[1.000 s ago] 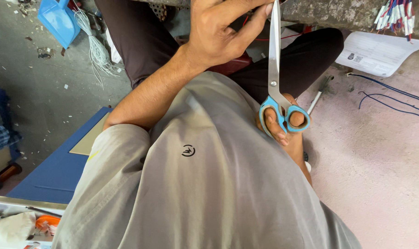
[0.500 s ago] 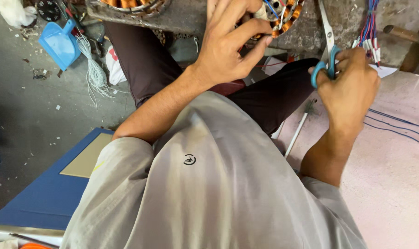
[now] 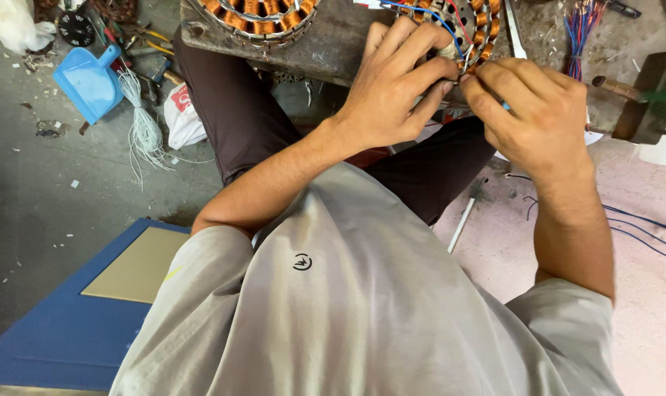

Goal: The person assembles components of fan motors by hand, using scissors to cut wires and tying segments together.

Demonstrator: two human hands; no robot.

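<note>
A round motor stator (image 3: 482, 29) with copper coils lies on a worn bench (image 3: 333, 51) above my lap. My left hand (image 3: 392, 92) rests on the stator's rim, its fingers pinched around a blue wire (image 3: 428, 13) and a whitish sleeve there. My right hand (image 3: 531, 110) is curled beside it, and the fingertips of both hands meet at the coils. The steel blades of the scissors (image 3: 514, 33) stick out from under my right hand. A bit of the blue handle shows below its fingers; the grip itself is hidden.
A second copper-wound stator (image 3: 260, 15) sits on the bench's left part. A bundle of red and blue wires (image 3: 579, 29) lies at the right. On the floor are a blue dustpan (image 3: 91, 81), a hank of white cord (image 3: 142, 132), a blue mat (image 3: 61, 330) and loose blue wires (image 3: 641, 235).
My view has tilted up to the bench. My right hand brought the scissors up from my lap to the stator, then closed in against my left hand, which stayed on the coils.
</note>
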